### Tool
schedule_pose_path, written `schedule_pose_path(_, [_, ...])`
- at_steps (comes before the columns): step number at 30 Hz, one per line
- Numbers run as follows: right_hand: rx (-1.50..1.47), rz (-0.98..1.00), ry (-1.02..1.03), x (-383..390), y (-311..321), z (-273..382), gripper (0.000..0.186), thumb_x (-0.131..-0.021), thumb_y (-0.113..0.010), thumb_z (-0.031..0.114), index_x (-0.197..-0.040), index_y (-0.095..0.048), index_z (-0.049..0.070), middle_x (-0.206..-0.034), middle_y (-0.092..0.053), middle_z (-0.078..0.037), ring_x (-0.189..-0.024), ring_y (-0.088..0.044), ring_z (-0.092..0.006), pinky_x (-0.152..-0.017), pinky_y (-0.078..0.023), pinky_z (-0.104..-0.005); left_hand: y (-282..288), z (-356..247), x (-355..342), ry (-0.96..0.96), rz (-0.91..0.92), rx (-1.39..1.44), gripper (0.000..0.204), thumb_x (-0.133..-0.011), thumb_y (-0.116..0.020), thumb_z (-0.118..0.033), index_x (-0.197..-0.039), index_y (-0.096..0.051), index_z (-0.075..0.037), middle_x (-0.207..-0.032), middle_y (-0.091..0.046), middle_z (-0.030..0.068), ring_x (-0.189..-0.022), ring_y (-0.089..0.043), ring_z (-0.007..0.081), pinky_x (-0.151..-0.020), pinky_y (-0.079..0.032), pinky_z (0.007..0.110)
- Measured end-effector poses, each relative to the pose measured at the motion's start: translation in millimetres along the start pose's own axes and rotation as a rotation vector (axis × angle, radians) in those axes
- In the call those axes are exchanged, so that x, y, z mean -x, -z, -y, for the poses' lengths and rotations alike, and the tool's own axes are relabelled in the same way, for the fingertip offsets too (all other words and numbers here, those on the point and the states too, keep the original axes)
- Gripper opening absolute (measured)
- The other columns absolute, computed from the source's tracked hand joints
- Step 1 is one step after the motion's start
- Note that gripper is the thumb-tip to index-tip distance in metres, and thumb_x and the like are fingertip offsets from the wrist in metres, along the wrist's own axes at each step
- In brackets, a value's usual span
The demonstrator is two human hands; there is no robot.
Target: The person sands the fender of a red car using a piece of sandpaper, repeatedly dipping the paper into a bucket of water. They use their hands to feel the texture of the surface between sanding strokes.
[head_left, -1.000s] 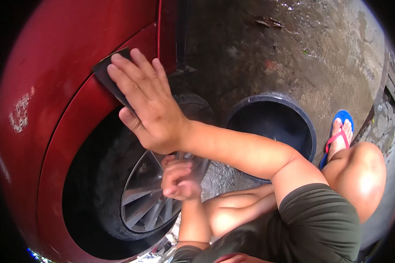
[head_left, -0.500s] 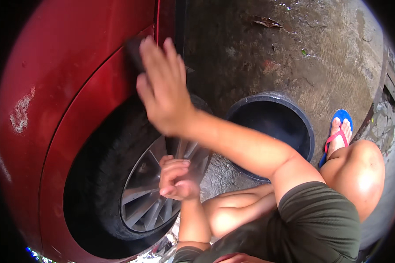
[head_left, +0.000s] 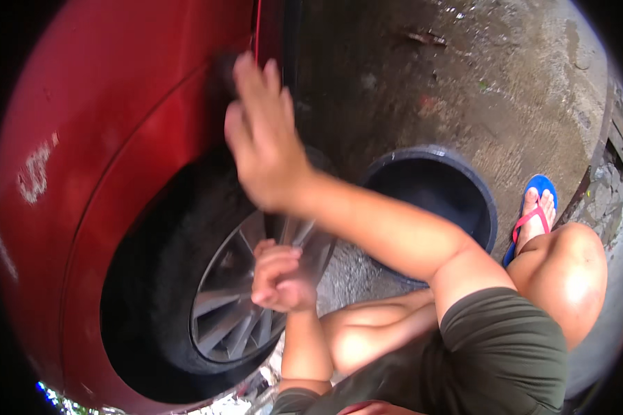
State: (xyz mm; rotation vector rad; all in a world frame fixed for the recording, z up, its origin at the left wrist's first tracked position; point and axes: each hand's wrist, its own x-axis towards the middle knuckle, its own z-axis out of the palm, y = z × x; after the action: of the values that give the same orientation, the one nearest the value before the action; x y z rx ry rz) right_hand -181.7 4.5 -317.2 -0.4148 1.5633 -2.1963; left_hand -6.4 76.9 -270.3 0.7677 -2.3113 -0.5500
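My right hand [head_left: 266, 142] reaches up along the red car's side panel [head_left: 135, 180], fingers extended and blurred by motion. Beyond its fingertips, against the paint, shows a dark pad-like piece [head_left: 221, 72]; its exact kind is too smeared to tell. Lower down, in front of the wheel rim [head_left: 235, 311], I hold my left hand [head_left: 280, 277] with the fingers curled in; nothing shows in it. The black tyre [head_left: 166, 297] sits in the wheel arch below the panel.
A round black tub [head_left: 436, 200] stands on the wet concrete ground [head_left: 408, 90] right of the wheel, under my right forearm. Farther right is my foot in a blue flip-flop [head_left: 540, 183] with a pink strap. A pale scuff [head_left: 34, 173] marks the car's paint.
My right hand has shifted slightly right along the panel, and the dark piece by its fingertips has moved with it. The left hand stays nearly in place, fingers still curled.
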Motion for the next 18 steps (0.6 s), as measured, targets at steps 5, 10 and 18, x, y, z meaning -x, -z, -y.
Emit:
schedule_pose_path(5, [-0.105,0.111,0.203,48,-9,51,0.065,-0.112,-0.038,0.035,-0.164,-0.027,-0.001,-0.173,-0.022,-0.022,-0.159,-0.013,-0.0512,-0.123,-0.011,-0.067,10,-10,14,0.153,-0.005,0.011,0.088,-0.107,-0.017,-0.072,-0.072,-0.058,-0.002,-0.076,-0.066,0.0136,-0.076,-0.064,0.0246,-0.089,-0.05,0.044])
schedule_pose_path(10, [0.007,0.087,0.072,42,-3,22,0.073,-0.109,-0.045,0.036,-0.168,-0.018,0.002,-0.173,-0.018,-0.025,-0.16,-0.006,-0.0501,-0.124,-0.007,-0.0667,7,-3,10,0.087,-0.042,0.054,0.089,-0.107,-0.014,-0.071,-0.072,-0.058,-0.002,-0.076,-0.066,0.0128,-0.082,-0.063,0.0247,-0.098,-0.047,0.047])
schedule_pose_path(18, [-0.014,0.099,0.015,77,-9,23,0.074,-0.11,-0.041,0.044,-0.166,-0.022,0.0,-0.174,-0.017,-0.024,-0.16,-0.01,-0.0497,-0.124,-0.009,-0.0651,13,-1,13,0.242,-0.184,0.238,0.098,-0.097,-0.021,-0.084,-0.103,-0.055,0.008,-0.109,-0.061,0.0211,-0.106,-0.058,0.0328,-0.109,-0.044,0.048])
